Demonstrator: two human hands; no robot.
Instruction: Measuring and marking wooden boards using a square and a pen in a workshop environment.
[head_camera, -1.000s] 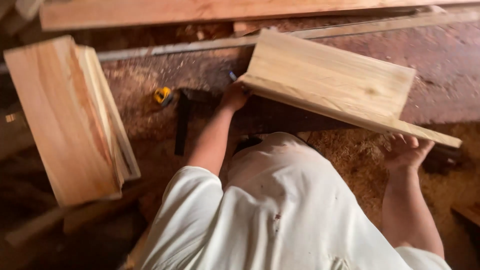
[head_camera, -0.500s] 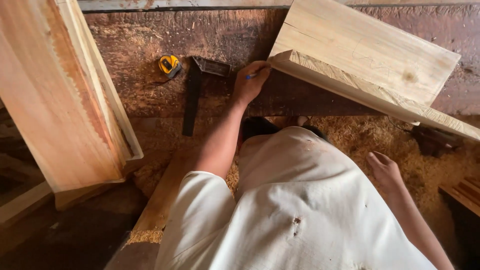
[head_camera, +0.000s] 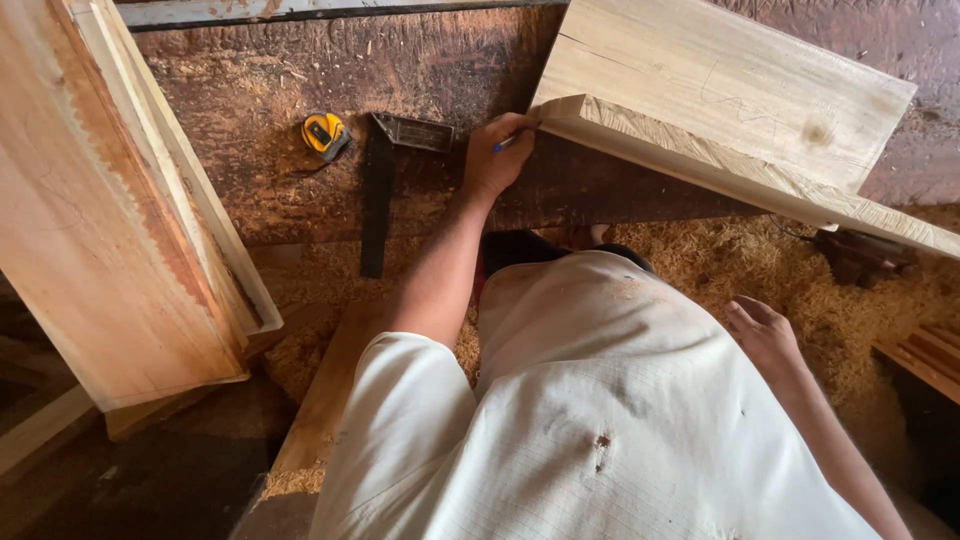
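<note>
1. A pale, thick wooden board (head_camera: 720, 110) lies tilted on the dark worktop (head_camera: 300, 180).
2. The left hand (head_camera: 497, 155), its grip pinching a blue pencil (head_camera: 507, 142), touches the board's corner.
3. The right hand (head_camera: 765, 335) hangs spread, empty.
4. A yellow tape measure (head_camera: 325, 133) and a black try square (head_camera: 385, 180) lie nearby.

Left hand (head_camera: 495, 160) reaches forward on an outstretched arm, fingers curled; right hand (head_camera: 765, 335) hangs low, loosely open
</note>
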